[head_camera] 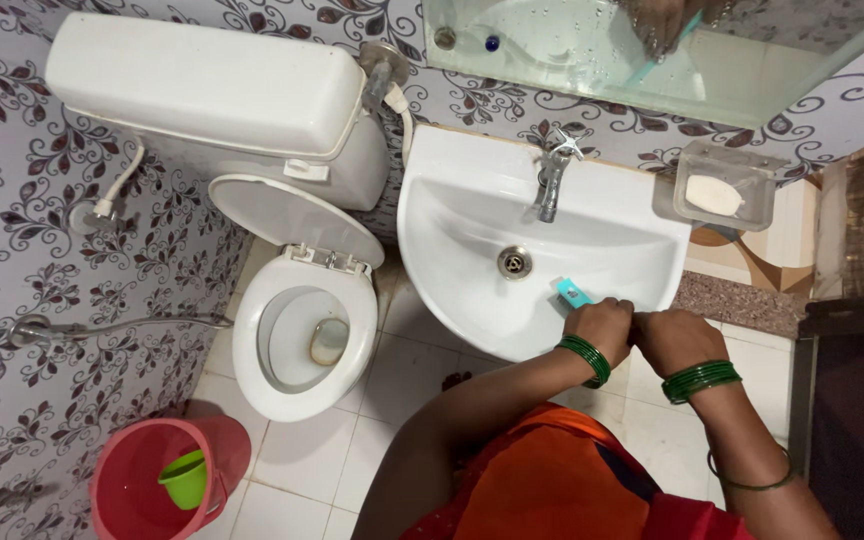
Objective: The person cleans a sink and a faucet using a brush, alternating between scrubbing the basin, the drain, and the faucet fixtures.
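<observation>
Hands meet over the front rim of the washbasin

Hands come together at the near edge of the white ceramic washbasin (452, 215), which hangs on the patterned tile wall. The left hand (602, 325), with green bangles at the wrist, is curled closed around a small turquoise rectangular object (572, 292); only the object's upper end shows, sticking out past the knuckles toward the basin's bowl, and what kind of thing it is cannot be told. The right hand (674, 338), also wearing green bangles, is bent into a loose fist just beside the left, the two touching or nearly so at the fingers; whether it has hold of anything cannot be told, since its fingers are turned away from the camera.

The turquoise object lies above the basin's front rim, between the round metal drain (515, 262) and the person's body, well below the chrome tap (552, 180). To the right of the tap, a clear plastic soap dish (767, 165) on the wall holds a pale bar of soap (713, 194). To the left stands a white toilet (302, 330) with its lid raised, and on the floor at the lower left sits a red plastic bucket (132, 470) with a green mug (185, 478) inside.
</observation>
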